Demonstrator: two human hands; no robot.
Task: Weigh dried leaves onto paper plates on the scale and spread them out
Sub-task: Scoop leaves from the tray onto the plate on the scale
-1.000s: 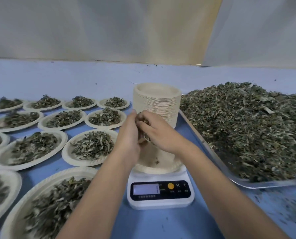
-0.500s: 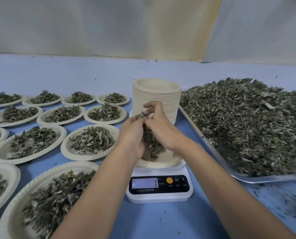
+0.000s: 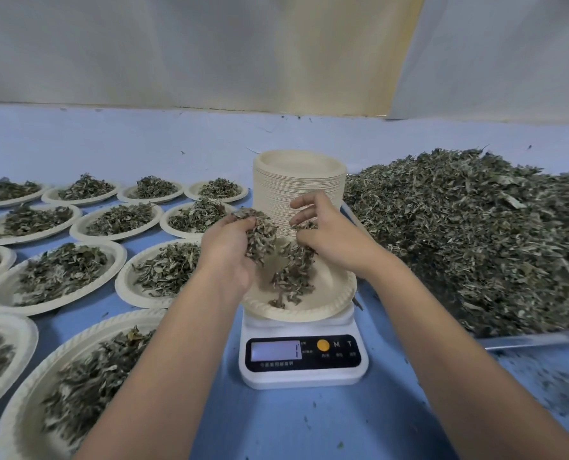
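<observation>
Left hand (image 3: 230, 257) is hovering right above the white digital kitchen scale (image 3: 303, 363), fingers curling round a clump of dried grey-green leaves (image 3: 260, 237), palm facing inward. Right hand (image 3: 333, 240) is hovering above the scale too, just beside the left one, not touching it. Its lower fingers are pinching a few leaf bits and its index finger (image 3: 304, 202) is sticking out loose. Loose leaves (image 3: 293, 277) are hanging and lying under both hands, on the round beige paper plate (image 3: 313, 313) that is sitting on top of the scale. The plate is only partly covered, with bare rim showing on the near side. The scale's lit display (image 3: 275, 350) is showing a digit, too blurred to read. An orange round button (image 3: 323, 344) is sitting beside it.

A tall stack of empty beige paper plates (image 3: 299, 180) is standing just behind the scale. A big heap of dried leaves (image 3: 469, 234) is lying right of the scale in a shallow metal tray (image 3: 528, 340), tray edge near the scale. Many filled paper plates (image 3: 57, 277) are lying in rows left of the scale, each carrying a spread leaf pile. The nearest filled plate (image 3: 163, 270) is partly hidden by the left forearm. Everything is resting on a blue tabletop (image 3: 309, 423), with leaf crumbs (image 3: 542, 380) lying scattered front-right of the scale. White sheeting (image 3: 210, 51) is hanging far behind the scale.
</observation>
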